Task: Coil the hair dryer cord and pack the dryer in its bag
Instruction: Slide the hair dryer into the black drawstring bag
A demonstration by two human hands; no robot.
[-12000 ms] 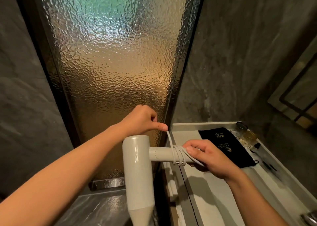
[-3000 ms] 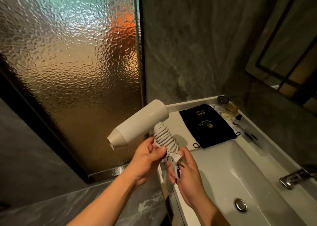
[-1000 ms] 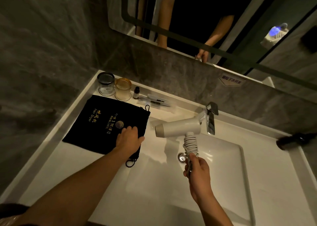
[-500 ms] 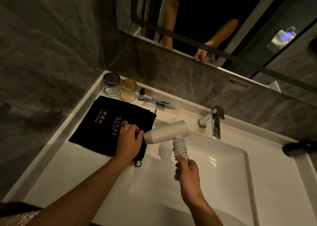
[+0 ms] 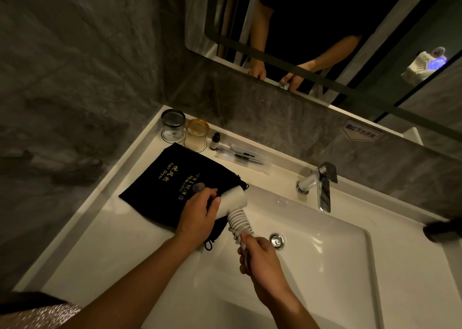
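Note:
A black drawstring bag (image 5: 167, 178) with gold lettering lies flat on the white counter, left of the basin. The white hair dryer (image 5: 233, 200) has its barrel at the bag's mouth, its front end hidden under my left hand and the fabric. Its cord (image 5: 238, 222) is wound tightly round the handle. My left hand (image 5: 198, 212) grips the bag's open edge over the barrel. My right hand (image 5: 261, 256) holds the handle's end with the plug, over the basin.
The white sink basin (image 5: 325, 258) with a drain (image 5: 277, 240) lies to the right, with a chrome tap (image 5: 321, 185) behind it. Two glasses (image 5: 185, 130), a small bottle (image 5: 215, 141) and wrapped toiletries (image 5: 241, 153) stand along the back ledge. A mirror hangs above.
The dryer's barrel has moved left from over the basin to the bag's mouth. My left hand has taken hold of the bag's edge around the barrel.

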